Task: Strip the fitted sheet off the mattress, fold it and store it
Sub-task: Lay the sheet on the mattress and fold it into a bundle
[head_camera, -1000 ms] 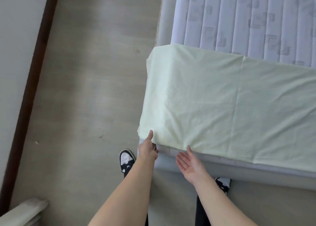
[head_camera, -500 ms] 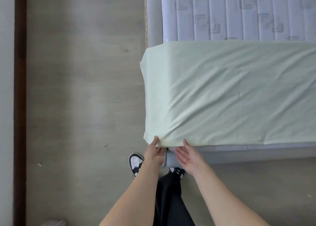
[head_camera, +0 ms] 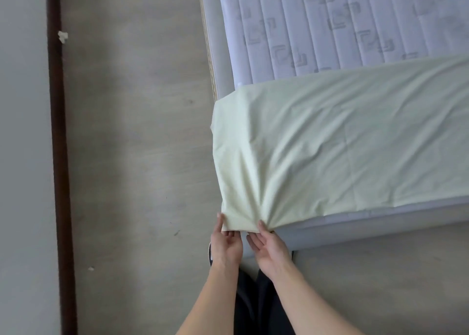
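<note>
A pale green fitted sheet [head_camera: 342,141] lies folded in a long band across the near end of the quilted white mattress [head_camera: 330,22]. Its left end hangs over the bed's corner. My left hand [head_camera: 225,245] pinches the sheet's lower left corner, thumb on top of the cloth. My right hand [head_camera: 269,245] pinches the same hem a little to the right, where the fabric gathers into creases. Both hands are just off the bed's near left corner.
The grey bed frame [head_camera: 355,230] runs along the near side and up the left side of the mattress. Grey wood-look floor [head_camera: 132,157] lies to the left, with a dark skirting strip [head_camera: 59,157] along a pale wall. My legs and one shoe show below my hands.
Both hands have closed on the sheet's near left hem, and the cloth now bunches toward them. The right hand was open a second ago. My view has swung and shifted left.
</note>
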